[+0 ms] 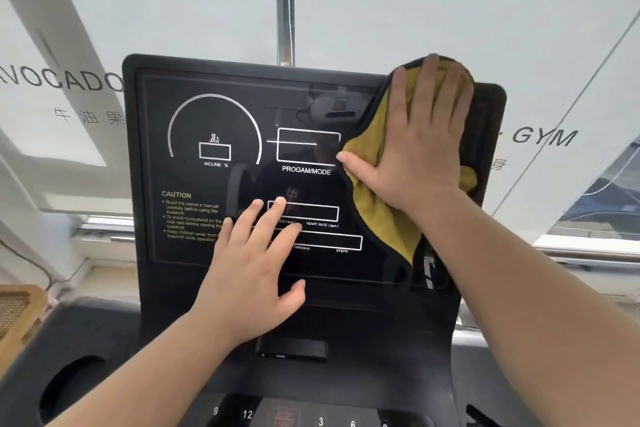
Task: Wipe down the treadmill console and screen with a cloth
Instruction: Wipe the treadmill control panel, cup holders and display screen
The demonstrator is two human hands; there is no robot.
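Your flat right hand point(420, 156) presses the yellow black-edged cloth point(377, 215) on the glossy black treadmill screen point(311, 187); your bare, outspread left hand point(252, 274) below it risks smudges.

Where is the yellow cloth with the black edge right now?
In the head view, the yellow black-edged cloth lies on the upper right of the black treadmill screen, pressed flat under the right hand, beside the PROGAM/MODE box.
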